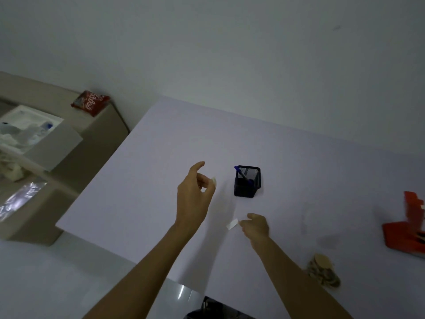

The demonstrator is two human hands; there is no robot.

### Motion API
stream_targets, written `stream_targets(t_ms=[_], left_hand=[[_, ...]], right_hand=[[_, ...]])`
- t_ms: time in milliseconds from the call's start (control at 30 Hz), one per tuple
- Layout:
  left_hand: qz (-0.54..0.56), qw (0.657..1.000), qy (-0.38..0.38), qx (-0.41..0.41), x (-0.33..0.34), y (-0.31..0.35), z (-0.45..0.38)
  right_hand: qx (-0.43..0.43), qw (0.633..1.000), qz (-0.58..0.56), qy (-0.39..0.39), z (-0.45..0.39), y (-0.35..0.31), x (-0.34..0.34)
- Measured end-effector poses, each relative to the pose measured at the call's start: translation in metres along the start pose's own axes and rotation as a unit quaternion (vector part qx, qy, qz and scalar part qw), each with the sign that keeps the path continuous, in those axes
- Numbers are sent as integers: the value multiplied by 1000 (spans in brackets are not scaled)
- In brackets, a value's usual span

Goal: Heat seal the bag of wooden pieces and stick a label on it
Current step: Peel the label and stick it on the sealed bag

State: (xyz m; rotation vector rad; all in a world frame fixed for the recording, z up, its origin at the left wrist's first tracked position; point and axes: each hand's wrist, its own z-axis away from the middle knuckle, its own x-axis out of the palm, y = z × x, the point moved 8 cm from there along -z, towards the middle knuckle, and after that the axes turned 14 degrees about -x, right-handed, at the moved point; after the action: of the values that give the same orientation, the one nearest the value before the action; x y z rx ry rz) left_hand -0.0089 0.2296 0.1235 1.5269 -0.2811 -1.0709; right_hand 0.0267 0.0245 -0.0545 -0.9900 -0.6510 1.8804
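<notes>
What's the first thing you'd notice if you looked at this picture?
Two bare arms reach over a white table: the left hand pinches a small pale scrap, and the right hand holds a white label. Just beyond them stands a black mesh pen cup with a blue pen, and the bag of wooden pieces lies near the right forearm.

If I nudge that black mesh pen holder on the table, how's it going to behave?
The black mesh pen holder probably feels light: its walls are open mesh and only one blue pen shows inside. Its flat square base on the smooth white table suggests it would slide rather than roll. It stands taller than wide, so a high push might tip it.
</notes>
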Motion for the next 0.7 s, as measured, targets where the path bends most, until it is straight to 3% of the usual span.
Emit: stream_targets(t_ms=[100, 267, 533, 600, 700], left_hand=[[-43, 998, 9, 51, 0, 14, -1], [-121, 981, 23, 148, 6, 40, -1], [-197, 903, 108, 366, 13, 67, 15], [-206, 887, 125, 394, 12, 67, 16], [-199, 890, 119, 393, 8, 61, 13]], right_hand=[[-94, 995, -24, 24, 20, -58, -9], [-213, 964, -156, -18, 61, -158, -10], [-226, 959, -171, -9, 68, -188, -20], [-232, 958, -169, -4, 68, -190, -22], [-229, 959, -168, -2, 65, -189, -27]])
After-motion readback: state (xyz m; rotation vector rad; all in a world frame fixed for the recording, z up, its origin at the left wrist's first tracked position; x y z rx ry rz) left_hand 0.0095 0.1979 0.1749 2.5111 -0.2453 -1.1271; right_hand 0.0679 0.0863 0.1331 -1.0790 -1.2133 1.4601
